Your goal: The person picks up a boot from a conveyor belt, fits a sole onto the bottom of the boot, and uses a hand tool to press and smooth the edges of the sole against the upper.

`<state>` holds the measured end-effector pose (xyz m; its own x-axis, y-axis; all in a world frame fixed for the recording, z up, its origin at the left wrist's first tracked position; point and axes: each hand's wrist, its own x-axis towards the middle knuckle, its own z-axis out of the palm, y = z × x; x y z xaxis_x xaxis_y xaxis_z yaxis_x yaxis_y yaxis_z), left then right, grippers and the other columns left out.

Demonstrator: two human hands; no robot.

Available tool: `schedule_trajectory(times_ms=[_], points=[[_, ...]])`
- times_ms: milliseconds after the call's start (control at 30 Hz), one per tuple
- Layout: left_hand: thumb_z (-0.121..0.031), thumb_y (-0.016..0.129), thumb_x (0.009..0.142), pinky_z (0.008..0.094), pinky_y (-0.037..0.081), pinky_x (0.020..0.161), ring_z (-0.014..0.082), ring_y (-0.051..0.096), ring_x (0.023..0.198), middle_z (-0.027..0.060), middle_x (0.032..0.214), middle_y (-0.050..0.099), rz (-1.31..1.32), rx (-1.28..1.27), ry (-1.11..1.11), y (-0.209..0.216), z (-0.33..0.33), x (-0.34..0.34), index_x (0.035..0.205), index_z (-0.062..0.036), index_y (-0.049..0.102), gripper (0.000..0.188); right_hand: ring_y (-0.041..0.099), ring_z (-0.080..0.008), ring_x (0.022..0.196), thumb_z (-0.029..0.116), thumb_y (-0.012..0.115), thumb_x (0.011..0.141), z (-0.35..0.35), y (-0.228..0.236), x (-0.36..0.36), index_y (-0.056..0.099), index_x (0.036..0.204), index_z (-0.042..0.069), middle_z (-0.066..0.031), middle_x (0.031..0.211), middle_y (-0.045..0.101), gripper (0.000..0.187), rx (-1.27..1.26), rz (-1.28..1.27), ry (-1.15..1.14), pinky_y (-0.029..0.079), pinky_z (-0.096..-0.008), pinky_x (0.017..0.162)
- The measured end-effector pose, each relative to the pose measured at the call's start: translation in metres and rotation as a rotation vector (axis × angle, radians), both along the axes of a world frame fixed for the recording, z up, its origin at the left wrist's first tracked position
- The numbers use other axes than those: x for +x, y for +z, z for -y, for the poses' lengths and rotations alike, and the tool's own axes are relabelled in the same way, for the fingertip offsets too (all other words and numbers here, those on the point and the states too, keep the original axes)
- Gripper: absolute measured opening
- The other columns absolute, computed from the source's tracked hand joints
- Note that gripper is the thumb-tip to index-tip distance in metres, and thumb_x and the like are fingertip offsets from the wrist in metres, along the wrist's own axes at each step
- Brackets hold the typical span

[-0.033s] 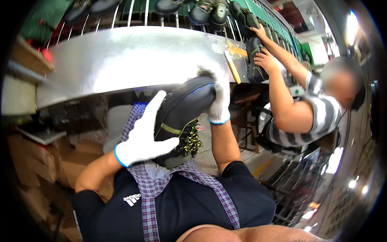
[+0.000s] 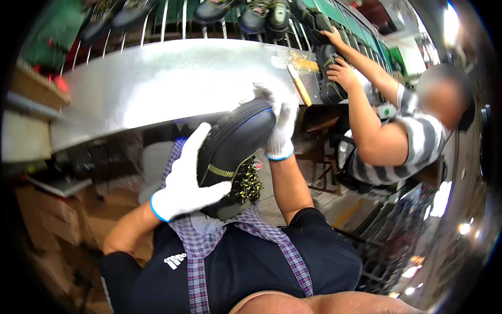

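A black shoe [image 2: 236,128] with yellow-flecked laces is held up in front of my chest, its toe pointing away from me and its sole edge turned to the upper left. My gloved left hand [image 2: 188,180] grips it from the left, thumb near the laces and fingers along the sole side. At the toe, my gloved right hand [image 2: 282,118] is bent with its fingers curled over the far edge. Motion smears those fingertips, and a pale, fuzzy bit shows by them that I cannot make out. Both gloves are white with blue cuffs.
Beyond the shoe runs a shiny metal bench [image 2: 157,78], with a wooden-handled knife [image 2: 300,86] on it. Several shoes [image 2: 256,14] stand on a rack behind. At the right a seated co-worker [image 2: 387,136] handles another black shoe [image 2: 328,76]. Cardboard boxes [image 2: 47,214] are at lower left.
The right hand's fingers have shifted slightly to the left over the toe. The shoe and left hand stay nearly where they were; the whole view has moved a little.
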<state>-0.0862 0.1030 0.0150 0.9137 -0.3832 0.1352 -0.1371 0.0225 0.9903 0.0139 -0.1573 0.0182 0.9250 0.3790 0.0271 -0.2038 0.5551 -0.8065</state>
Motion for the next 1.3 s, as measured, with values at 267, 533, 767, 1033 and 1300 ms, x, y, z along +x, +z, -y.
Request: schedule_trajectory(times_ms=[267,533,767,1033,1300], points=[[-0.013,0.065,0.099,0.0408,0.046,0.117,0.0258,0.059,0.135,0.0129,0.153,0.057,0.158,0.078,0.32,0.024,-0.026,0.087,0.159,-0.0044,0.046,0.063,0.068,-0.0278,0.127,0.025,0.046,0.119,-0.037,-0.058,-0.001,0.061,0.149,-0.001,-0.0173,0.141,0.07,0.042,-0.789,0.188,-0.09,0.054,-0.0379,0.111],[-0.02,0.052,0.109,0.0391,0.058,0.095,0.026,0.074,0.097,0.0155,0.104,0.076,-0.019,0.032,0.321,-0.082,-0.036,0.156,0.115,0.0059,0.072,0.033,0.064,-0.0493,0.129,0.046,0.085,0.088,-0.063,0.019,-0.065,0.039,0.163,-0.006,-0.0332,0.14,0.063,0.102,-1.193,0.409,-0.194,0.052,-0.0507,0.112],[-0.019,0.05,0.106,0.0395,0.059,0.094,0.0271,0.075,0.098,0.0194,0.105,0.08,-0.1,0.051,0.223,-0.053,-0.02,0.156,0.108,0.0071,0.073,0.035,0.072,-0.0419,0.099,0.043,0.073,0.097,-0.012,-0.059,-0.027,0.055,0.158,0.009,-0.0224,0.114,0.072,0.071,-1.104,0.712,-0.199,0.059,-0.0487,0.089],[-0.014,0.053,0.11,0.0458,0.054,0.103,0.0363,0.07,0.115,0.0214,0.126,0.075,0.094,0.407,0.267,-0.086,-0.037,0.167,0.127,0.0015,0.073,0.031,0.075,-0.0393,0.108,0.027,0.07,0.102,-0.037,-0.037,0.009,0.071,0.139,0.008,-0.0207,0.126,0.076,0.042,-1.322,0.824,-0.445,0.06,-0.0467,0.094],[-0.011,0.058,0.107,0.0403,0.057,0.093,0.0296,0.074,0.102,0.0172,0.112,0.079,0.397,0.477,0.304,-0.074,-0.031,0.163,0.117,0.0009,0.078,0.025,0.076,-0.0352,0.103,0.019,0.066,0.104,-0.045,-0.027,0.024,0.076,0.119,0.006,-0.0187,0.117,0.078,0.023,-1.419,0.873,-0.208,0.061,-0.0454,0.088]])
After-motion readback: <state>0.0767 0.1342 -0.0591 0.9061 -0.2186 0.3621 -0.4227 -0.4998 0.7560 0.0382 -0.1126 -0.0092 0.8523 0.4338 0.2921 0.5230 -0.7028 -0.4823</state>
